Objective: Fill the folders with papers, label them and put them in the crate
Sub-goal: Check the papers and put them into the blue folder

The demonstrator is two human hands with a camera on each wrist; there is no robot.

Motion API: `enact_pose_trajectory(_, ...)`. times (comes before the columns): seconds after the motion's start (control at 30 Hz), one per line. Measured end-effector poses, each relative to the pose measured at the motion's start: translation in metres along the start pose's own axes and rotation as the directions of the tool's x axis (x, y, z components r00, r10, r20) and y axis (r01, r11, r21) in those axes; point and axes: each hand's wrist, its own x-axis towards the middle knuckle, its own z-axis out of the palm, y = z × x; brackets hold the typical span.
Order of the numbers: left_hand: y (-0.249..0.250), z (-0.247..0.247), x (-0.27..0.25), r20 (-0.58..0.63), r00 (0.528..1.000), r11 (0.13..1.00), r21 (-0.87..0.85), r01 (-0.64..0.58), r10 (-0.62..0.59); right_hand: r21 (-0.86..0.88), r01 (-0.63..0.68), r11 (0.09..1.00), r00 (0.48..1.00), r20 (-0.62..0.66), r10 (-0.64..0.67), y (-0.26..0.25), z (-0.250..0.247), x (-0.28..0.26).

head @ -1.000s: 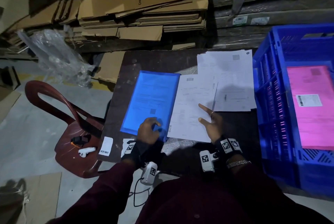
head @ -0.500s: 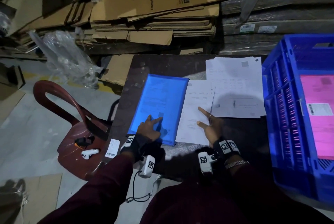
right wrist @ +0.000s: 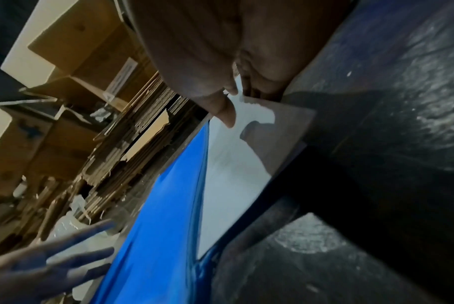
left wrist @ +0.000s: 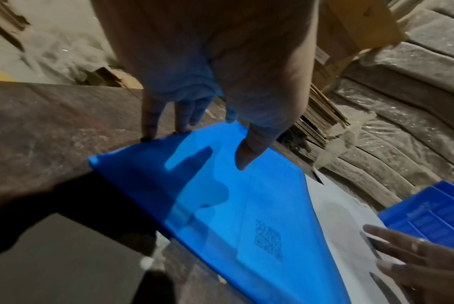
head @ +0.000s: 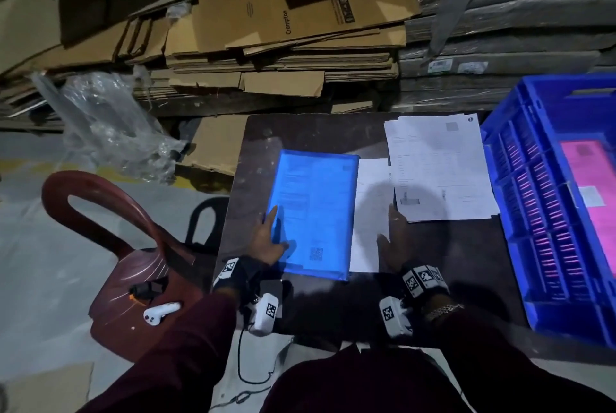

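Blue folder point(head: 315, 212), white papers point(head: 440, 169), blue crate point(head: 533, 199), pink folder point(head: 596, 192).

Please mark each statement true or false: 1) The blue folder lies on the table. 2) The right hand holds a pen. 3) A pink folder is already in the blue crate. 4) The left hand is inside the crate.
1) True: the blue folder lies flat on the table.
2) False: the right hand rests on a white sheet sticking out of the folder; no pen shows.
3) True: the pink folder lies in the blue crate.
4) False: the left hand touches the blue folder's left edge.
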Motion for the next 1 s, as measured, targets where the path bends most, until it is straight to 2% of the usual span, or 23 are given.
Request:
enact_pose_trajectory(0.17, -0.009, 0.003, 0.005, 0.009, 0.998, 0.998, -0.004, -0.067, 0.067, -0.192, 0.0, 0.981, 0.999, 0.032, 0.006, -0.002, 0.022, 0.004)
enact_pose_trajectory(0.3, -0.016, 0.004, 0.0, 0.029, 0.992, 0.989, -0.08, -0.121, 0.123, -0.263, -0.012, 0.965, 0.997, 0.065, 0.03, -0.012, 0.026, 0.011)
enact_pose_trajectory(0.47, -0.028, 0.001, 0.008, 0.069, 0.987, 0.976, -0.17, -0.133, 0.147, -0.223, -0.098, 0.97, 0.995, 0.009, 0.102, -0.017, 0.024, 0.017)
enact_pose_trajectory(0.63, -0.063, 0.026, 0.034, 0.134, 0.969, 0.936, -0.315, -0.158, 0.208, -0.2, -0.107, 0.974, 0.985, 0.113, 0.131, -0.022, 0.046, 0.009)
enact_pose_trajectory(0.77, -0.055, 0.017, 0.027, 0.133, 0.965, 0.937, -0.299, -0.18, 0.228, -0.146, -0.135, 0.98, 0.988, 0.051, 0.143, -0.019, 0.046, 0.012)
enact_pose_trajectory(0.83, -0.055, 0.017, 0.028, 0.152, 0.96, 0.951, -0.244, -0.192, 0.233, -0.186, -0.13, 0.974, 0.99, 0.029, 0.137, -0.023, 0.042, 0.011)
enact_pose_trajectory(0.93, -0.069, 0.026, 0.043, 0.181, 0.957, 0.96, -0.207, -0.19, 0.228, -0.264, -0.058, 0.963, 0.972, 0.205, 0.115, -0.03, 0.042, 0.003)
enact_pose_trajectory(1.0, -0.063, 0.019, 0.04, 0.177, 0.953, 0.961, -0.171, -0.215, 0.245, -0.258, -0.033, 0.966, 0.964, 0.248, 0.099, -0.031, 0.04, 0.004)
